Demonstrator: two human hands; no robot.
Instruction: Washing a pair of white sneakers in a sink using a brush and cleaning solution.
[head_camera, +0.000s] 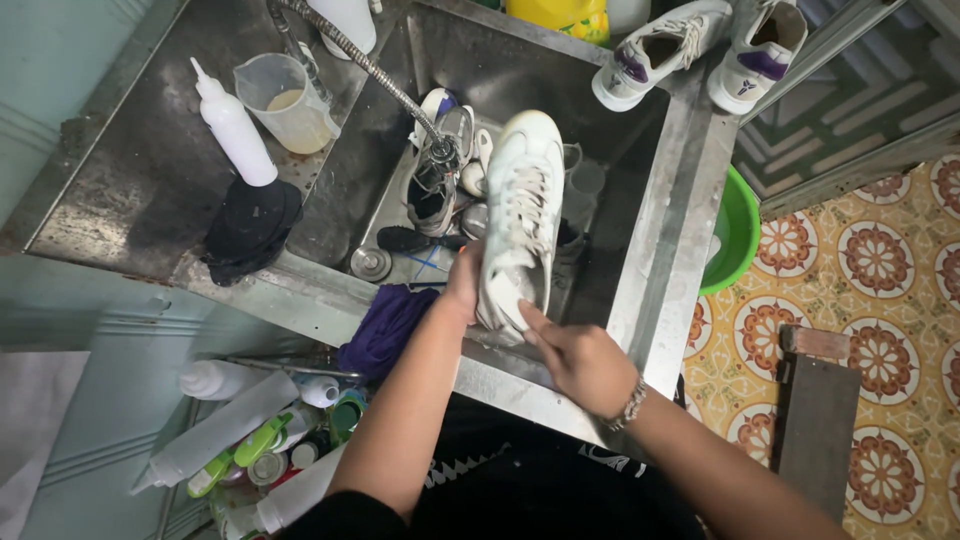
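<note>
Both hands grip the white lace-up sneaker (522, 215) over the steel sink (690, 200): left hand (463, 285) at seven o'clock, right hand (578, 360) at five. Wet, it could slip onto the metal hose (365, 65).

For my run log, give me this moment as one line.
left hand: grips white sneaker heel | right hand: fingers on sneaker | place: over steel sink

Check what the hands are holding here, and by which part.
A white sneaker over the sink. The left hand grips its heel end at the side; the right hand has fingers on the heel.
</note>
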